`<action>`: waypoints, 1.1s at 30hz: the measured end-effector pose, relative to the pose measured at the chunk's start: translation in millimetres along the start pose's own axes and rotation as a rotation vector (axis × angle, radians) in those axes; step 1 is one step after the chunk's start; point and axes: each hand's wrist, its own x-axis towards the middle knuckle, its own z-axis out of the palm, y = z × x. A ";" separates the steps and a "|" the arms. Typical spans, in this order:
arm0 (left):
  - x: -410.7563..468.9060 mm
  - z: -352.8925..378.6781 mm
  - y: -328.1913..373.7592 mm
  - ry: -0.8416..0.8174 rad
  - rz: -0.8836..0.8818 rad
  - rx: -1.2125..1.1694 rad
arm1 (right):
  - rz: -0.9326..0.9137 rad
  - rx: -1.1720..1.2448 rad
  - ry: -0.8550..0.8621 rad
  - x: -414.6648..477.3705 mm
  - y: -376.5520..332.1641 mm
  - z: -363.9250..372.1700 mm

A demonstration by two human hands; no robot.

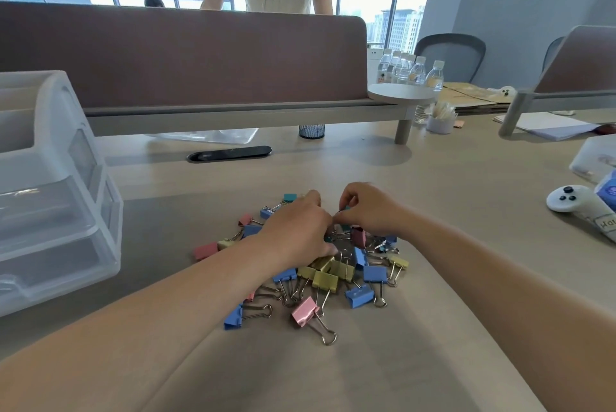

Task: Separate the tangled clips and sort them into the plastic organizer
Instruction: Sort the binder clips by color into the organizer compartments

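Head view: organizer [50, 195] left of clips [326, 278]; controller [573, 203] right; divider [183, 61] behind.

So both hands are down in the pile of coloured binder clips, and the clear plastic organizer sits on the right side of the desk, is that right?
Not quite. The head view shows the plastic organizer on the left side of the desk, not the right. The rest holds: the left hand and right hand are both down in the pile of clips.
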 end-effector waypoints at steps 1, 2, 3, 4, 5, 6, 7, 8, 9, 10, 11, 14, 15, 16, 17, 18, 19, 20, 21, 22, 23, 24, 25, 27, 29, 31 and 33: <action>-0.2 0.4 0.9 0.017 0.010 0.010 | 0.002 0.005 0.015 -0.5 0.1 0.3; -0.3 1.3 0.9 0.036 0.019 0.014 | 0.009 0.007 0.028 -0.7 0.3 0.7; -0.7 2.0 0.9 0.052 0.024 0.011 | 0.016 0.006 0.039 -0.9 0.3 1.1; -1.0 2.2 0.9 0.056 0.023 0.005 | 0.023 0.002 0.050 -1.1 0.6 1.4; -1.0 2.1 0.6 0.046 0.020 -0.004 | 0.029 -0.003 0.061 -1.3 0.7 1.4; -1.2 1.5 0.2 0.024 0.017 -0.014 | 0.035 -0.005 0.072 -1.6 0.9 1.3; -1.2 0.6 -0.5 -0.001 0.014 -0.019 | 0.041 -0.001 0.076 -2.1 0.8 0.9; -1.3 -1.0 -1.0 -0.022 0.013 -0.014 | 0.044 0.007 0.072 -3.2 0.9 0.4; -1.3 -3.0 -2.2 -0.036 0.016 0.001 | 0.045 0.015 0.063 -4.4 0.2 -0.1; -1.1 -5.3 -3.5 -0.049 0.022 0.023 | 0.043 0.019 0.051 -5.7 -0.3 -0.4; -1.0 -7.5 -5.0 -0.066 0.029 0.042 | 0.040 0.014 0.039 -6.6 -1.0 -0.3; -1.2 -13.0 -9.2 -0.125 0.067 0.077 | 0.039 -0.034 0.008 -6.9 -2.6 1.1; -1.7 -13.4 -10.6 -0.140 0.080 0.090 | 0.042 -0.042 0.002 -6.6 -2.9 1.4; -2.2 -13.5 -11.4 -0.149 0.092 0.104 | 0.046 -0.045 -0.001 -6.3 -2.7 1.5; -3.0 -13.2 -12.1 -0.153 0.104 0.117 | 0.049 -0.047 -0.001 -6.2 -2.5 1.3; -3.4 -13.1 -12.1 -0.152 0.116 0.128 | 0.050 -0.050 0.001 -6.1 -1.6 1.1; -3.7 -13.1 -11.9 -0.151 0.128 0.140 | 0.049 -0.053 0.004 -6.1 -1.0 0.9; -4.2 -13.7 -11.1 -0.151 0.142 0.150 | 0.048 -0.055 0.008 -6.1 0.0 0.6; -4.4 -14.3 -10.1 -0.151 0.156 0.160 | 0.047 -0.055 0.010 -5.9 0.7 0.4; -4.7 -15.0 -9.0 -0.146 0.173 0.173 | 0.047 -0.055 0.013 -5.9 1.3 0.1; -4.9 -15.3 -7.8 -0.140 0.193 0.188 | 0.048 -0.054 0.015 -6.0 1.7 -0.4; -5.1 -15.6 -7.1 -0.133 0.216 0.205 | 0.049 -0.055 0.017 -6.1 2.0 -0.8; -5.5 -15.7 -6.7 -0.125 0.239 0.218 | 0.048 -0.058 0.018 -6.7 2.2 -1.3; -7.3 -16.0 -7.0 -0.106 0.272 0.229 | 0.044 -0.054 0.019 -7.2 2.4 -1.0; -9.2 -17.0 -7.6 -0.072 0.299 0.232 | 0.046 -0.035 0.024 -7.5 2.9 -0.3; -12.1 -16.4 -8.4 -0.030 0.325 0.234 | 0.045 -0.034 0.025 -7.6 3.4 0.2; -16.0 -13.8 -10.0 0.004 0.343 0.227 | 0.040 -0.036 0.024 -8.1 3.4 0.2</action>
